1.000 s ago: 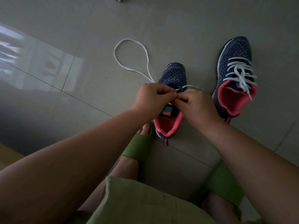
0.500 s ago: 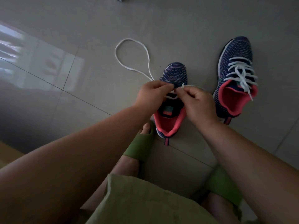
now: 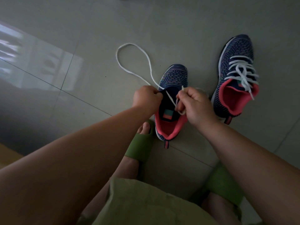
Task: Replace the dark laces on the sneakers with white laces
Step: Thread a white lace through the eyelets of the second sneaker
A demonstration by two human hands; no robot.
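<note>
I am looking down through the head camera at a grey tiled floor (image 3: 178,21); two navy knit sneakers with pink linings stand on it, toes pointing away from me. The near sneaker (image 3: 174,77) sits between my two hands, its tongue laid open and a striped label showing inside; the far sneaker (image 3: 235,65) stands to the right of it, apart from it, already threaded with a white lace whose ends trail over its pink collar.

My left hand (image 3: 146,99) is curled at the left edge of the near sneaker's opening, fingers closed on the upper there; I cannot tell whether it also pinches the lace. My right hand (image 3: 194,104) is at the right edge, thumb and forefinger pinching the loose white lace (image 3: 133,44) with its tip poking up above the fingers; a short stretch of that lace runs slantwise across the dark tongue between my hands and loops below my right fingers. The rest of it leaves the shoe near my left hand and lies on the tiles beyond in one big open loop.

Below the hands I see my feet in green slides (image 3: 139,148); the left one is just beside the near sneaker's heel; green shorts (image 3: 146,200) fill the bottom of the view.
</note>
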